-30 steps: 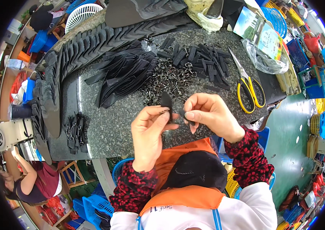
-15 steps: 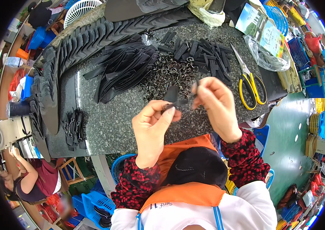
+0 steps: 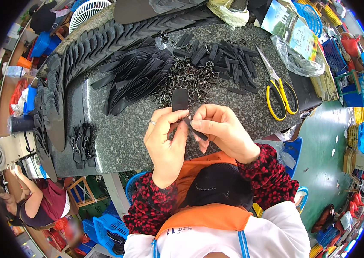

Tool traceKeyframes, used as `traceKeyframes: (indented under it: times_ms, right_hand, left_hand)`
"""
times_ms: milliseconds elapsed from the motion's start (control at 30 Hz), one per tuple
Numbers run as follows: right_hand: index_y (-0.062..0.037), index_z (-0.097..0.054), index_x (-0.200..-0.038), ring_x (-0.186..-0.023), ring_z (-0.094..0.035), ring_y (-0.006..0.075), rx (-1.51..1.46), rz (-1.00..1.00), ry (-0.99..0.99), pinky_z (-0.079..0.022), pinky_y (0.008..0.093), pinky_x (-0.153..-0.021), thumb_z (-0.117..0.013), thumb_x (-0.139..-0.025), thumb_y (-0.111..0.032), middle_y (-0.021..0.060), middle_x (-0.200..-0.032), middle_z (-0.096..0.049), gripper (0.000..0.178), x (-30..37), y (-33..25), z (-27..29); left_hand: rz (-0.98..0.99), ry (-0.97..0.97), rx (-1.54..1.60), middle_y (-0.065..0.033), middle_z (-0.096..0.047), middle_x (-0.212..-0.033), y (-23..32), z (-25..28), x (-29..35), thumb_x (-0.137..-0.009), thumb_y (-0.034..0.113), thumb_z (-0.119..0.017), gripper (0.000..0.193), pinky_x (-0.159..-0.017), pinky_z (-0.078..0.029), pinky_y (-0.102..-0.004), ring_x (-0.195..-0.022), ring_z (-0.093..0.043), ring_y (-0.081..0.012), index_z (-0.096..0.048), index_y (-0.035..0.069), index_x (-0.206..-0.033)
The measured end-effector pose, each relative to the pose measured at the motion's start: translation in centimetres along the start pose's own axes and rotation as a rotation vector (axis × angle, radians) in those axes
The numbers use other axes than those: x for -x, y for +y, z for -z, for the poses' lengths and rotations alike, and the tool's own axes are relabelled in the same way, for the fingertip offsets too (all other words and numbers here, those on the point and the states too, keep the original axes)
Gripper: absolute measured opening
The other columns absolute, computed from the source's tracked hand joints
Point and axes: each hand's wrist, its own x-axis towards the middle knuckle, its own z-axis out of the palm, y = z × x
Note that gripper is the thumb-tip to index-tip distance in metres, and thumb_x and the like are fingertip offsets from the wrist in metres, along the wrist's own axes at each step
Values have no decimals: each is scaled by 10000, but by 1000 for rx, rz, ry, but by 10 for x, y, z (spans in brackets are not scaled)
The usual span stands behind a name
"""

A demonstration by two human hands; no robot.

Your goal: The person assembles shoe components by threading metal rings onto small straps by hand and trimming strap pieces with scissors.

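Close together above the near side of the stone tabletop, my left hand [image 3: 164, 139] and my right hand [image 3: 222, 129] both pinch a black strap [image 3: 180, 98]. Its wide flat end sticks up beyond my left fingers, and a narrower black piece slants down below the right fingertips. My fingers cover the middle, so I cannot tell whether a metal clasp is on it. Just beyond lies a pile of dark metal clasps [image 3: 194, 81]. Long black straps [image 3: 141, 77] are heaped to its left, short black strips [image 3: 233, 64] to its right.
Yellow-handled scissors [image 3: 280, 92] lie at the right, points away. Straps with clasps [image 3: 83, 144] are bunched at the left. Overlapping dark flat pieces [image 3: 91, 47] curve along the far and left edges. A plastic-wrapped packet [image 3: 295, 43] sits far right. Another person [image 3: 40, 198] sits at left.
My right hand has come left and down to meet my left hand, and its fingers now grip the strap. The strap's wide end now points away from me.
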Motion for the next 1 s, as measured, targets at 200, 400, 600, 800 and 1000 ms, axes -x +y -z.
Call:
traceKeyframes:
  times_ms: [200,400,600,800,1000]
  right_hand:
    - [-11,-572,-898,-638,-572,76,-129,1,-7,-499,223,-530,-642,-906,-136,31,-777,-599,144,-1,5,-4]
    - [10,-566,-1028,-727,-590,50,274,272,175,-509,195,-584,-638,-898,-52,17,-826,-617,161,4,-5,-19]
    - [28,-605,-979,-714,-603,62,405,226,135,-513,209,-622,-610,-902,-21,20,-814,-632,92,8,-12,-12]
    - [38,-607,-949,-745,-632,78,269,263,188,-511,213,-631,-618,-893,-16,36,-826,-642,79,11,-13,-16]
    - [37,-607,-946,-716,-631,75,641,277,73,-507,212,-624,-605,-901,-17,46,-822,-648,70,13,-22,-13]
  left_hand:
    - [-77,29,-44,-124,-610,-967,-5,0,4,-786,-122,-630,222,-676,-522,-278,-815,-645,-187,-659,-4,-973]
    - [-124,-43,-113,-126,-619,-932,8,4,0,-769,-118,-660,204,-682,-514,-271,-785,-645,-204,-648,-24,-950]
    - [187,-210,324,-95,-623,-935,0,12,3,-802,-103,-655,174,-703,-523,-250,-803,-634,-144,-661,-47,-966]
    - [409,-272,675,-77,-616,-928,3,13,6,-835,-49,-663,154,-730,-542,-234,-805,-637,-135,-687,-47,-987]
    - [395,-301,675,-78,-612,-908,0,16,7,-839,-32,-665,156,-712,-546,-230,-764,-638,-132,-695,-41,-992]
